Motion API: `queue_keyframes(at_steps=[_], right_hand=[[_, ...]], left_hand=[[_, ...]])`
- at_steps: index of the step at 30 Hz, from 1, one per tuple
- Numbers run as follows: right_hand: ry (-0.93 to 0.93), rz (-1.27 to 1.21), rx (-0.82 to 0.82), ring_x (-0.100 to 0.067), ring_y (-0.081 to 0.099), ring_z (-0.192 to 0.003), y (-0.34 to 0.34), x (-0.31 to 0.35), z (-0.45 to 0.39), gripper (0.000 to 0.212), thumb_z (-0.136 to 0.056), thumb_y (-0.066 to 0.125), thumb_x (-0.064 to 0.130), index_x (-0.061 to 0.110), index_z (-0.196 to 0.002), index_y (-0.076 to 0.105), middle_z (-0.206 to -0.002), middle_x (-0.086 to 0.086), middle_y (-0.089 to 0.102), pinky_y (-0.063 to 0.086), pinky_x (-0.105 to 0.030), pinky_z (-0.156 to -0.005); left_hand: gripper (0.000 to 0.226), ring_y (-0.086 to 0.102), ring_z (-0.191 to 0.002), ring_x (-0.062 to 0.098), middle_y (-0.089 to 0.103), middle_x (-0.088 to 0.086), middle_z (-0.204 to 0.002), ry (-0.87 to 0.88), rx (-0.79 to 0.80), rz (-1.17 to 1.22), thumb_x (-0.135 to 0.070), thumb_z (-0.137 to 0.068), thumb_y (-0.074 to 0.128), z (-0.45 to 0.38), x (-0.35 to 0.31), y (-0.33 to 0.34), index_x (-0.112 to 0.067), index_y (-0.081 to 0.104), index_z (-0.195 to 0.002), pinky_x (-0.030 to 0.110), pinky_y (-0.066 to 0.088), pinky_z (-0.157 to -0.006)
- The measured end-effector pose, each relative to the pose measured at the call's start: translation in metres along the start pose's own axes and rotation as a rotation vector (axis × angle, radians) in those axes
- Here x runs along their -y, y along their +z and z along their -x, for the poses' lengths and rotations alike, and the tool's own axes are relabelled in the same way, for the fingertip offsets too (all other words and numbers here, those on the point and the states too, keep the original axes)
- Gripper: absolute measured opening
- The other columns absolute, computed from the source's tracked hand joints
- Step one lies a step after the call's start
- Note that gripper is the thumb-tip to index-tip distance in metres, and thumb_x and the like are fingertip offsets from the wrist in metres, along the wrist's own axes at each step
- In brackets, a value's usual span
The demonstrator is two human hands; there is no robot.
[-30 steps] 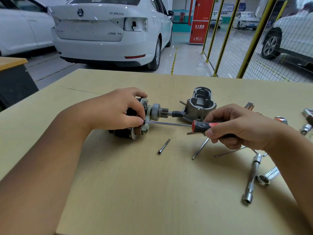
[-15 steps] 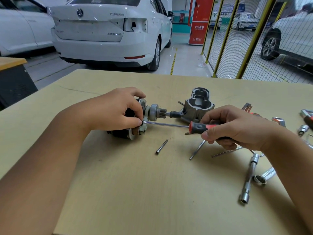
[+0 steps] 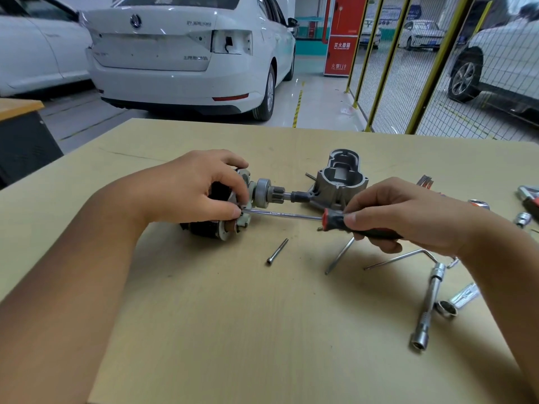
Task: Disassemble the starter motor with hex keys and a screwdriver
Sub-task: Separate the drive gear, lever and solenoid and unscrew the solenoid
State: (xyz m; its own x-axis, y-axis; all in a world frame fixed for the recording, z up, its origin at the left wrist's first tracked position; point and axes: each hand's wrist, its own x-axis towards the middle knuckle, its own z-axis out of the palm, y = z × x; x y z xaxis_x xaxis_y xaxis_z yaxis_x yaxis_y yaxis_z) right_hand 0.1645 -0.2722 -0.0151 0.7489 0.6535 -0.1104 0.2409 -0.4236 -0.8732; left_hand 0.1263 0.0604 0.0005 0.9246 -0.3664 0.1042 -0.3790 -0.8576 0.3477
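Here, red cabinet marked 119, right hand gripping screwdriver

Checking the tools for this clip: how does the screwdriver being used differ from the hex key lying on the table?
The screwdriver has a straight shaft with a black and red handle; the hex key is bare metal, bent near one end. The screwdriver is gripped by the right hand, its tip at the starter motor which the left hand holds; the hex key lies untouched on the table. Both have thin metal shafts.

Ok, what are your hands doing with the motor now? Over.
Left hand grips starter motor. Right hand holds screwdriver, tip at the motor's end. Nothing blocking.
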Motion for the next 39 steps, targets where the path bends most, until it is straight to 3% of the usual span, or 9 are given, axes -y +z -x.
queue_keyframes(at_steps=[3, 5, 10, 13, 19, 27, 31, 36, 39], right_hand=[[-0.027, 0.057, -0.033, -0.027, 0.041, -0.056, 0.001, 0.002, 0.000, 0.024, -0.081, 0.071, 0.031, 0.008, -0.081, 0.072, -0.066, -0.025, 0.051, 0.032, -0.034, -0.051], [-0.034, 0.069, -0.037, -0.028, 0.042, -0.055, 0.002, 0.002, 0.000, 0.021, -0.081, 0.072, 0.032, 0.011, -0.084, 0.071, -0.066, -0.022, 0.051, 0.033, -0.034, -0.049], [-0.039, 0.107, 0.023, -0.022, 0.046, -0.045, 0.004, 0.001, 0.002, 0.015, -0.089, 0.076, 0.015, 0.022, -0.092, 0.064, -0.070, -0.006, 0.065, 0.036, -0.025, -0.042], [-0.058, 0.150, -0.063, -0.020, 0.048, -0.046, 0.004, 0.007, 0.003, 0.005, -0.091, 0.074, 0.022, 0.020, -0.092, 0.069, -0.064, -0.010, 0.061, 0.036, -0.026, -0.043], [-0.004, 0.505, -0.104, -0.004, 0.047, -0.046, 0.005, 0.016, 0.005, 0.025, -0.089, 0.067, 0.039, 0.021, -0.071, 0.067, -0.056, 0.007, 0.057, 0.036, -0.018, -0.045], [-0.103, 0.588, -0.112, -0.010, 0.056, -0.054, 0.008, 0.015, 0.004, 0.022, -0.082, 0.076, 0.040, 0.026, -0.082, 0.059, -0.069, 0.003, 0.059, 0.048, -0.030, -0.048], [-0.135, 0.602, -0.170, -0.009, 0.055, -0.059, 0.008, 0.017, 0.004, 0.021, -0.076, 0.079, 0.044, 0.030, -0.083, 0.065, -0.070, 0.009, 0.062, 0.047, -0.035, -0.058], [-0.074, 0.607, -0.146, -0.021, 0.057, -0.060, 0.003, 0.020, 0.005, 0.026, -0.079, 0.069, 0.048, 0.022, -0.074, 0.071, -0.065, -0.007, 0.061, 0.046, -0.044, -0.058], [-0.104, 0.618, -0.164, -0.011, 0.051, -0.058, 0.005, 0.020, 0.005, 0.023, -0.076, 0.072, 0.046, 0.024, -0.073, 0.067, -0.065, 0.006, 0.059, 0.041, -0.030, -0.056]], left_hand=[[0.074, 0.047, -0.136, 0.007, 0.044, -0.040, -0.143, -0.044, 0.048, -0.001, -0.070, -0.057, 0.077, 0.004, 0.007, -0.004, -0.070, 0.050, -0.126, 0.043, 0.037, -0.116], [0.100, 0.042, -0.139, 0.007, 0.044, -0.040, -0.143, -0.095, 0.080, -0.002, -0.076, -0.044, 0.080, 0.006, 0.015, -0.006, -0.077, 0.034, -0.133, 0.048, 0.030, -0.120], [0.120, 0.039, -0.140, -0.002, 0.043, -0.035, -0.145, -0.128, 0.121, 0.099, -0.073, -0.037, 0.089, 0.003, 0.029, -0.005, -0.063, 0.036, -0.144, 0.039, 0.034, -0.121], [0.105, 0.042, -0.135, -0.010, 0.046, -0.038, -0.141, -0.115, 0.087, 0.145, -0.075, -0.050, 0.083, 0.002, 0.032, -0.004, -0.058, 0.042, -0.145, 0.033, 0.036, -0.118], [0.073, 0.049, -0.129, -0.013, 0.054, -0.029, -0.139, -0.114, 0.038, 0.258, -0.048, -0.079, 0.081, 0.002, 0.032, -0.003, -0.042, 0.053, -0.146, 0.024, 0.037, -0.116], [0.062, 0.052, -0.124, -0.011, 0.057, -0.027, -0.136, -0.176, -0.014, 0.294, -0.044, -0.071, 0.073, -0.002, 0.025, 0.003, -0.057, 0.058, -0.130, 0.027, 0.042, -0.112], [0.064, 0.056, -0.124, 0.003, 0.057, -0.023, -0.136, -0.227, -0.044, 0.255, -0.056, -0.059, 0.068, -0.005, 0.017, 0.006, -0.069, 0.054, -0.120, 0.036, 0.046, -0.110], [0.060, 0.059, -0.116, 0.004, 0.060, -0.023, -0.130, -0.261, -0.076, 0.255, -0.048, -0.062, 0.066, -0.008, 0.014, 0.008, -0.070, 0.055, -0.116, 0.035, 0.050, -0.104], [0.065, 0.061, -0.108, 0.002, 0.061, -0.022, -0.127, -0.304, -0.096, 0.239, -0.045, -0.061, 0.063, -0.011, 0.010, 0.009, -0.064, 0.056, -0.123, 0.029, 0.053, -0.092]])
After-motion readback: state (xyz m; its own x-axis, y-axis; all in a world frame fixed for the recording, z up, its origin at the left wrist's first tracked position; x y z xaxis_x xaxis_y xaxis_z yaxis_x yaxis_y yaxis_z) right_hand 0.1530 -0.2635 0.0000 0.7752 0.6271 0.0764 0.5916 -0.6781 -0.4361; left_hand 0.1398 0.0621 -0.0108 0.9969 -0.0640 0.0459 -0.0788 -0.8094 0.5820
